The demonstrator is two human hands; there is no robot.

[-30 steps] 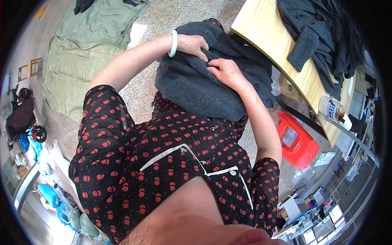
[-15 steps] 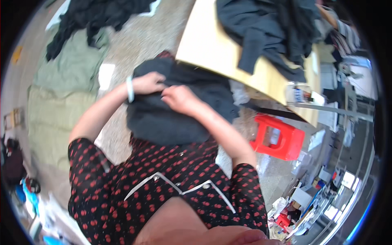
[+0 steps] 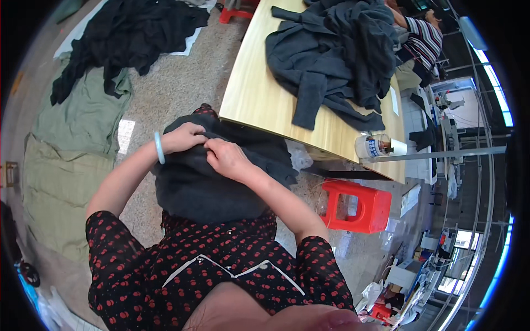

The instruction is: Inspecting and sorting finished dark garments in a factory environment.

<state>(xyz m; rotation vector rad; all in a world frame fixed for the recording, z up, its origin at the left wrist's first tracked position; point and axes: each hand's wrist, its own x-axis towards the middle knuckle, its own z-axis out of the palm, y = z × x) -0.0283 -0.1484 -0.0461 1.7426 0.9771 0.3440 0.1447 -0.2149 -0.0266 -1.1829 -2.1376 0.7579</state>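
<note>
lap: garment point(image 3: 215, 185), both hands on its far edge
ahead: bench point(image 3: 259, 94), clothes pile point(image 3: 342, 60) on it
right: stool point(image 3: 359, 205) on floor

Wooden table point(image 3: 259, 99): dark grey garments point(image 3: 337, 49), plastic jar point(image 3: 371, 147) near edge.

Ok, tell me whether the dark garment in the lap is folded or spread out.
Bunched, neither neatly folded nor spread flat: the dark grey garment lies heaped over the lap, its top edge pinched between the left hand and right hand.

A clear round container point(image 3: 371, 146) with a blue-and-white label stands at the wooden table's point(image 3: 259, 94) edge.
</note>
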